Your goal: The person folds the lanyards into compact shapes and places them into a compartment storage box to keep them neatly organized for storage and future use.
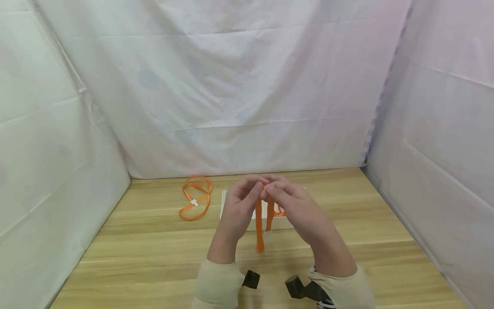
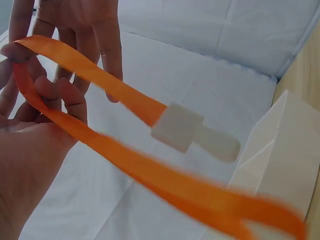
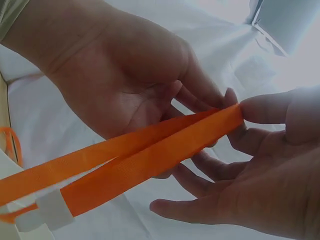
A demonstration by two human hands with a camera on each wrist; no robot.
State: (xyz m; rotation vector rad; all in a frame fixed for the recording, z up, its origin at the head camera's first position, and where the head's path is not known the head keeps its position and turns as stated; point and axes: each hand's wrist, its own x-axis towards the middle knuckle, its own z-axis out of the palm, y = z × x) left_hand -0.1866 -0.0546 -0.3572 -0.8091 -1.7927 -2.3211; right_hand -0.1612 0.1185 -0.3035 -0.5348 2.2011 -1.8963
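An orange lanyard hangs folded in two from the fingertips of both hands, its strands dangling over the front of a white box. At the top fold, my left hand pinches the ribbon between thumb and fingers. My right hand pinches the same fold right beside it, the fingertips of the two hands meeting. On one strand is a white plastic clip, which also shows at the lower left of the right wrist view. Part of the box is hidden behind the hands.
Another orange lanyard with a white clip lies looped on the wooden table, left of the box. Some orange ribbon shows inside the box. White cloth hangs at the back and both sides.
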